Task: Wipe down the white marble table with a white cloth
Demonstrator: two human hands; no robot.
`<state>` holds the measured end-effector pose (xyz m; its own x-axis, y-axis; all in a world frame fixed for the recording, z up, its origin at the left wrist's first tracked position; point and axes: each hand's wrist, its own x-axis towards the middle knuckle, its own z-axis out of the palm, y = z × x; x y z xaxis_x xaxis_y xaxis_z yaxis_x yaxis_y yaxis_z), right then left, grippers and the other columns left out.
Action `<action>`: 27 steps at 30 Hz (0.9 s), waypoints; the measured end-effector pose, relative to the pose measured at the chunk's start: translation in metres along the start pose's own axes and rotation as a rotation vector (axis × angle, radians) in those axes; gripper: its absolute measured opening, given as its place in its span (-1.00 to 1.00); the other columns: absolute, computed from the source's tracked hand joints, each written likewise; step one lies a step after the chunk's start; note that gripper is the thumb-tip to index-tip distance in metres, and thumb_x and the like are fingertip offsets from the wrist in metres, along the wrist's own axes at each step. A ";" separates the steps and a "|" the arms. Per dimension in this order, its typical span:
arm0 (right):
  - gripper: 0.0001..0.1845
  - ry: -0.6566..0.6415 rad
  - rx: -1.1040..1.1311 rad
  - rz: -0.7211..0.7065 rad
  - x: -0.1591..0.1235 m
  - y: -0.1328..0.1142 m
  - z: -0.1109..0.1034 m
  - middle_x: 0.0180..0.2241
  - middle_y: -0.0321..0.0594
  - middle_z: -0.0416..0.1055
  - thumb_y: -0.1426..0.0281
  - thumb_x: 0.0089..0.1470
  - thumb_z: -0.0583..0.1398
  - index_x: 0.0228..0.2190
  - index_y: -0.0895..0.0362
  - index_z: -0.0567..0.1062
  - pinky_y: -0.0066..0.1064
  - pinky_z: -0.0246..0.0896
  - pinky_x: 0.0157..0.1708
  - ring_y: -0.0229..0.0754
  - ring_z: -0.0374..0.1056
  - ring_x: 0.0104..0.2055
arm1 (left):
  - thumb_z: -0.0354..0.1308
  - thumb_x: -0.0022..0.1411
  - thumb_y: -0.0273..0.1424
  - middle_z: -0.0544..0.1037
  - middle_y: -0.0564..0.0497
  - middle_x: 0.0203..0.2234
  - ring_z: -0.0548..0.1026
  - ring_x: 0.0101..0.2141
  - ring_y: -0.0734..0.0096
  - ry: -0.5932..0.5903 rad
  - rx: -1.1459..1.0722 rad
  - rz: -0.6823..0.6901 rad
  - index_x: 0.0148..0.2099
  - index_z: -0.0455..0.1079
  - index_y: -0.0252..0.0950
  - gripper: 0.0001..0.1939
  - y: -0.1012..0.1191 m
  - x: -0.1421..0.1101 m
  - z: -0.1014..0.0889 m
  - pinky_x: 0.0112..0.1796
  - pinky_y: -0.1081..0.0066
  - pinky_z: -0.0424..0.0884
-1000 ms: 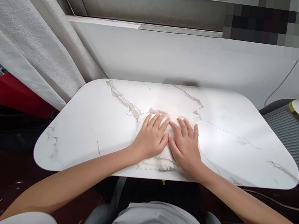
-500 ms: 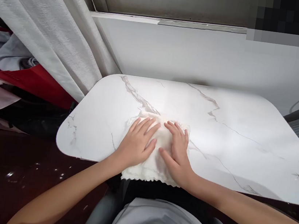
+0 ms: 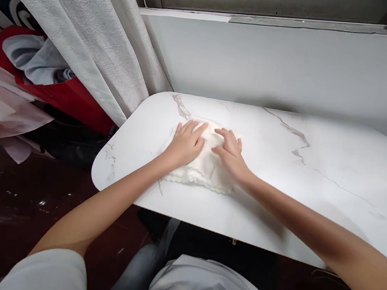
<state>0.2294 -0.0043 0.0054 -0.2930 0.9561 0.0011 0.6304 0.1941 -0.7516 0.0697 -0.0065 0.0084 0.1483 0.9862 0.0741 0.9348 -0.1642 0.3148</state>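
A white cloth [image 3: 208,163] with a scalloped, ruffled edge lies flat on the white marble-patterned table [image 3: 313,213]. My left hand [image 3: 186,145] rests palm down on the cloth's left part, fingers spread. On the right side of the cloth is my right hand [image 3: 231,152], its thumb and fingers apart and slightly curved; whether it presses on the cloth or hovers just over it, I cannot tell. Both hands hide parts of the cloth, and its right side is blurred.
A pale curtain [image 3: 111,34] hangs at the left of the table. Beyond it stands a red bag [image 3: 78,101] with grey cloth [image 3: 44,59] in it, beside pink fabric [image 3: 2,105]. A white wall [image 3: 279,61] runs behind the table.
The cloth, which hung over the front edge half a second ago, now lies farther back on the tabletop, with both hands moved along with it. The view has swung left.
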 end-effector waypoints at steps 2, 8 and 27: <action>-0.46 -0.016 -0.054 -0.024 0.028 0.006 -0.006 0.32 -0.17 0.12 0.37 0.15 -0.08 0.15 0.09 0.30 0.12 -0.32 0.35 -0.02 -0.19 0.43 | -0.23 0.37 -0.40 0.28 -0.16 0.24 0.14 0.30 0.21 0.083 0.005 0.006 0.33 0.17 -0.27 -0.48 -0.005 0.020 0.004 0.31 0.00 -0.09; -0.42 0.153 -0.240 -0.132 0.096 0.031 -0.008 0.32 -0.09 0.13 0.39 0.19 -0.12 0.21 0.19 0.25 -0.01 -0.19 0.33 -0.06 -0.03 0.37 | -0.18 0.34 -0.42 0.40 -0.15 0.13 0.28 0.20 0.19 0.195 0.023 -0.002 0.23 0.30 -0.29 -0.52 -0.015 0.084 0.013 0.29 0.09 0.02; -0.56 0.312 -0.466 -0.065 0.182 0.026 0.001 0.04 0.04 0.38 0.42 0.20 -0.10 0.01 0.23 0.38 -0.10 -0.01 0.17 0.09 0.18 0.13 | -0.22 0.34 -0.36 0.44 -0.10 0.13 0.34 0.16 0.15 0.127 0.042 0.073 0.27 0.29 -0.23 -0.48 -0.062 0.179 0.006 0.22 0.15 0.13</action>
<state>0.1916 0.1749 -0.0152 -0.1602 0.9448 0.2860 0.8898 0.2636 -0.3726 0.0398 0.1802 -0.0034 0.1774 0.9603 0.2151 0.9361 -0.2321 0.2643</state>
